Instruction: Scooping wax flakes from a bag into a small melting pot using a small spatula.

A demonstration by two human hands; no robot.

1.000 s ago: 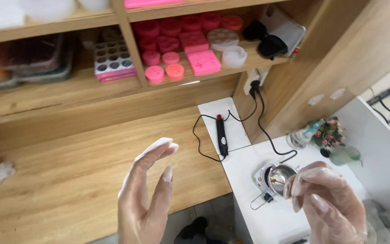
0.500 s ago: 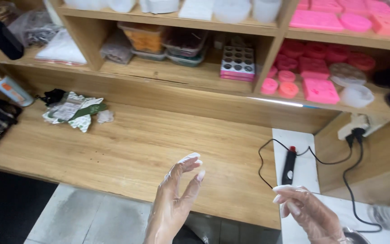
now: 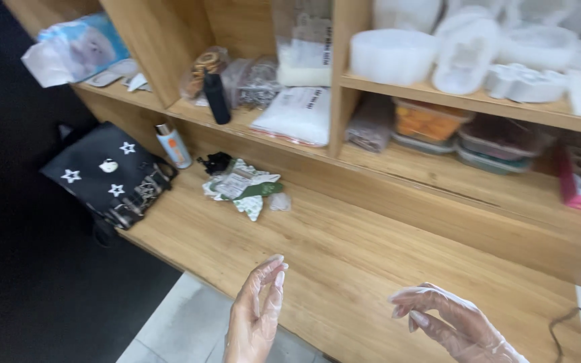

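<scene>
Wooden workbench (image 3: pixel 371 249) under stocked shelves: left hand (image 3: pixel 253 316) and right hand (image 3: pixel 452 323), both in clear gloves, hover open and empty; crumpled green-white wrapper pile (image 3: pixel 243 188) lies well apart. Keep fingers relaxed.

A broad bare stretch of the wooden surface (image 3: pixel 371 249) is found ahead of both hands, unobstructed. Passage at far left is blocked by a crumpled wrapper pile (image 3: pixel 242 188), a small tube (image 3: pixel 173 146) and a star-patterned black bag (image 3: pixel 112 175). Above, reach is limited by the loaded lower shelf (image 3: pixel 479 185).
</scene>
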